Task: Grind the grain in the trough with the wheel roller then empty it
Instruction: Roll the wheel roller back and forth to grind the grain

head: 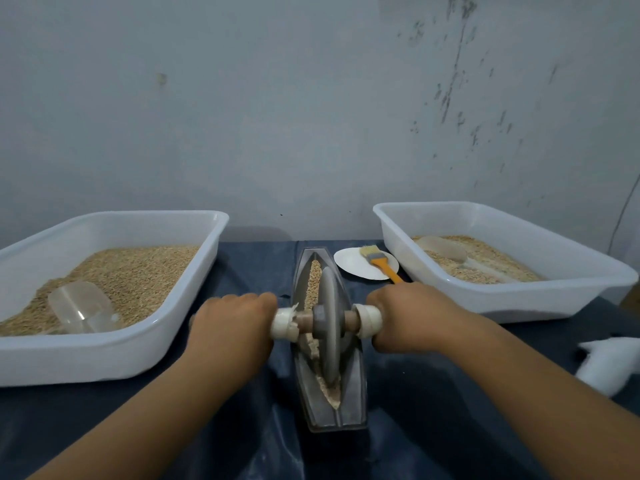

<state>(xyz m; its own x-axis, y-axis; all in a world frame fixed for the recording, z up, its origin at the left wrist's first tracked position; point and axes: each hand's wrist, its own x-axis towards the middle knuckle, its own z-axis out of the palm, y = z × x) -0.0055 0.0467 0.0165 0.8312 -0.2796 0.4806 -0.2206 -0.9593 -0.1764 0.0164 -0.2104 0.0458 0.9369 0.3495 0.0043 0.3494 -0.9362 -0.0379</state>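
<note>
Dark desk [450,427], trough [329,403] dead centre: left hand [232,323] and right hand [412,315] clench the axle ends, keeping the wheel [328,327] upright in the groove over the grain [314,282], probably half-ground.

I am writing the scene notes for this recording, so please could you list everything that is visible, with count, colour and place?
trough: 1, grey metal, centre of the table, lengthwise away from the person
grain: tan, lying in the trough, mostly at its far part
wheel roller: 1, grey disc on a wooden axle with white-wrapped ends, standing in the trough
tubs: 2, white, left and right of the trough, both holding grain
scoops: 2, clear, one in each tub, right one
plate: 1, white, behind the trough to its right
brush: 1, orange handle, pale bristles, on the plate
table cover: dark blue
white wad: 1, right edge
wall: pale grey, stained
left hand: grips the left axle end
right hand: grips the right axle end
</note>
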